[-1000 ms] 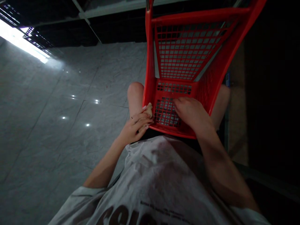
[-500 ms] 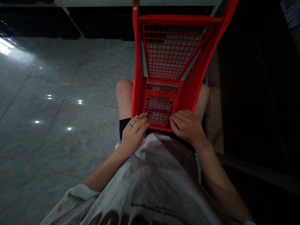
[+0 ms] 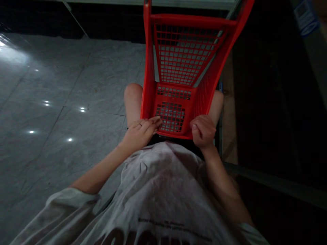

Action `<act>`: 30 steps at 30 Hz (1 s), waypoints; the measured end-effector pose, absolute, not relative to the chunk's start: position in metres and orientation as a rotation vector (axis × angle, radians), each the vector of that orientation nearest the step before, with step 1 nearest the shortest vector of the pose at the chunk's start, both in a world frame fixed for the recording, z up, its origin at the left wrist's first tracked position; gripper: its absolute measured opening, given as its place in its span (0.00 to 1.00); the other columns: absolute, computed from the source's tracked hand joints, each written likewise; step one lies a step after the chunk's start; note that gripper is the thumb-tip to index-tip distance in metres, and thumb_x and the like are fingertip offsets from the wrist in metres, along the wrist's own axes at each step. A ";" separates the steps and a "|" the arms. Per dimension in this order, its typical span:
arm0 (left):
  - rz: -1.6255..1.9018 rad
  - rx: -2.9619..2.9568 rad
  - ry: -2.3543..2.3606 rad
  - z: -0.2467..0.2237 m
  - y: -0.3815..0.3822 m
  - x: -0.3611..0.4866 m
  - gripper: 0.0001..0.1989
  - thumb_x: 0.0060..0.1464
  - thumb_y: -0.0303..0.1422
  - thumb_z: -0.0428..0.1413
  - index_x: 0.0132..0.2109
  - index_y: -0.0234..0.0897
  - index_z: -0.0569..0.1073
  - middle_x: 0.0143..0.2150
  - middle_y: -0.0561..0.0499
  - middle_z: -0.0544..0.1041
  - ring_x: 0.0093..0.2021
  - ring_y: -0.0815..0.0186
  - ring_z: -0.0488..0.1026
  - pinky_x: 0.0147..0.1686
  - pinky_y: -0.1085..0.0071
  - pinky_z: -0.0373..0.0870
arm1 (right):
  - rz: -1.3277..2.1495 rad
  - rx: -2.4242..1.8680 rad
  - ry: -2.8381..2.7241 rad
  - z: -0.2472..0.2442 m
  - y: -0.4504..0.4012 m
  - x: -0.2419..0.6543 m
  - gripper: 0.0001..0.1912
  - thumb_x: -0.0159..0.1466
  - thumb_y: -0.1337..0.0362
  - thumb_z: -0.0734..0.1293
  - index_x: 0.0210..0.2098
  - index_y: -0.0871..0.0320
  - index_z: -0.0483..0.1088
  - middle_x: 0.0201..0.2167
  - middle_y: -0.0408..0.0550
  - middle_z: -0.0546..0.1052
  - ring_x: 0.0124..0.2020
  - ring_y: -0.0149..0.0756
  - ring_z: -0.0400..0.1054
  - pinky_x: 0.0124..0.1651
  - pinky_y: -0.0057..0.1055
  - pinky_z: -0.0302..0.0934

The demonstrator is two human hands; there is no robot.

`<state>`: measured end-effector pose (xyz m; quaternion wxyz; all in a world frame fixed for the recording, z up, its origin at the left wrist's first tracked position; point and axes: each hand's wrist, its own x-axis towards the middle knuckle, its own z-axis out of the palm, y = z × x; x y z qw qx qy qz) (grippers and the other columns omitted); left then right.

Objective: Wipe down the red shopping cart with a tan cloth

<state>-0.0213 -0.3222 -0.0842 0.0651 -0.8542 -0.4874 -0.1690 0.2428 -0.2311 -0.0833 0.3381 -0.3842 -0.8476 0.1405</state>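
On the grey marble floor [image 3: 63,75], a red plastic shopping cart [image 3: 173,93] stands close in front, the left grip [image 3: 140,133] lying open on its near rim [image 3: 173,135], seemingly to steady it, and the right grip [image 3: 203,131] clenched just beside.

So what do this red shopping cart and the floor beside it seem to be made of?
The shopping cart looks like moulded red plastic: smooth, slightly glossy, its grid apparently formed in one piece. The floor looks like polished marble-patterned tile, though it could be real stone or porcelain; it shows grey veining, straight joints and bright reflections.
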 end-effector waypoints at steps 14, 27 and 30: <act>-0.624 -2.592 -1.372 -0.086 -0.317 0.066 0.13 0.69 0.28 0.48 0.54 0.35 0.74 0.53 0.44 0.80 0.49 0.58 0.77 0.46 0.62 0.69 | 0.566 -1.000 -1.831 -0.088 -0.234 0.244 0.20 0.72 0.55 0.50 0.33 0.52 0.68 0.30 0.51 0.77 0.36 0.43 0.73 0.45 0.42 0.68; -0.531 -2.512 -1.703 -0.089 -0.299 0.105 0.14 0.68 0.27 0.46 0.49 0.34 0.75 0.43 0.42 0.79 0.39 0.58 0.75 0.42 0.59 0.69 | 0.403 -1.204 -1.919 -0.088 -0.222 0.234 0.23 0.72 0.57 0.48 0.34 0.52 0.70 0.32 0.50 0.76 0.38 0.43 0.72 0.48 0.41 0.65; -0.470 -2.654 -1.603 -0.085 -0.290 0.107 0.14 0.68 0.27 0.45 0.48 0.33 0.75 0.44 0.41 0.77 0.40 0.58 0.76 0.42 0.60 0.70 | 0.424 -1.117 -1.954 -0.086 -0.218 0.238 0.22 0.73 0.57 0.48 0.34 0.53 0.69 0.32 0.50 0.76 0.38 0.41 0.72 0.48 0.39 0.65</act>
